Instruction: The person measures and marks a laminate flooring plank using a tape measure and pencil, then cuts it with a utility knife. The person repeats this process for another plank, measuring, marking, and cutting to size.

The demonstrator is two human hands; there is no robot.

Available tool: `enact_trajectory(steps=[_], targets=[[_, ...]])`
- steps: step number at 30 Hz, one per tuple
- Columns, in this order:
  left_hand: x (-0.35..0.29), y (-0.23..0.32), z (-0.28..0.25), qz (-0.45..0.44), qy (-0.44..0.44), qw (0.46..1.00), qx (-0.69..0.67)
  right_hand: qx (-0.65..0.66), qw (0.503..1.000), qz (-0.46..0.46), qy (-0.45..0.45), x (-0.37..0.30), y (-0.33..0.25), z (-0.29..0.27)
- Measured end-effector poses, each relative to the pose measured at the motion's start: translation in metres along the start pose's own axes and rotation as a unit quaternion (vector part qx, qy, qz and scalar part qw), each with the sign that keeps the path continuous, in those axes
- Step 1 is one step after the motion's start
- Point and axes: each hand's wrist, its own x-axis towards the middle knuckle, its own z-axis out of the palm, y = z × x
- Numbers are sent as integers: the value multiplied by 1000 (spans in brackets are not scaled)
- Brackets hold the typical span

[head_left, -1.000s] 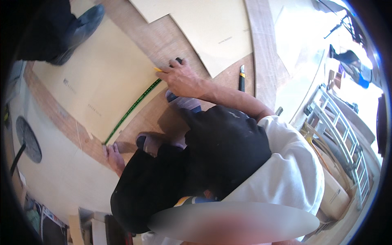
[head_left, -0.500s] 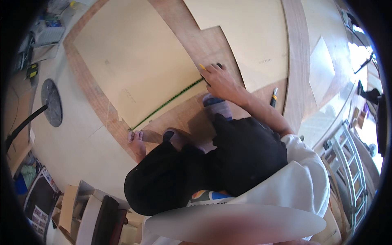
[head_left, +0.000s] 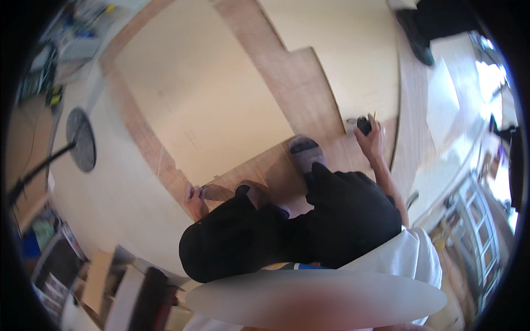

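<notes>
My left hand (head_left: 196,203) rests at the near left corner of a pale yellow sheet (head_left: 215,105), thumb and fingers apart, with nothing visible in them. The sheet lies on a reddish-brown wooden board (head_left: 276,71). To the right, my right hand (head_left: 373,140) is closed on a dark tape measure (head_left: 362,126). A yellow pencil (head_left: 376,116) sticks up from the same hand. No drawn-out green blade shows now. Below that hand is the near end of a second pale sheet (head_left: 353,71). My feet in dark socks (head_left: 307,151) stand on the board between my hands.
Another person's dark shoe (head_left: 415,38) stands at the top right. A white sheet (head_left: 443,105) lies below it. At the left is a round black stand base (head_left: 81,139). Open cardboard boxes (head_left: 102,281) are at the lower left, a metal ladder (head_left: 477,226) at the right.
The green blade across the yellow sheet has gone from view. My right hand has moved right with the tape measure and pencil. Another person's foot has come in at the top right.
</notes>
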Motion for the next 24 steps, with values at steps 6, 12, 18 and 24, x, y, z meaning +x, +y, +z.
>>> enact_trajectory(steps=[6, 12, 18, 24], targets=[[50, 15, -29, 238, -221, 794, 514, -23, 995, 34, 93, 26, 51, -24], [54, 83, -17, -112, -1, 994, -13, 58, 973, 106, 199, 8, 120, -29], [40, 183, 1, -117, 10, 987, -111, -155, 929, 309, 131, -50, 296, -50], [15, 346, 53, 76, -296, 950, 58, -111, 945, 264, 157, -69, 418, -63]])
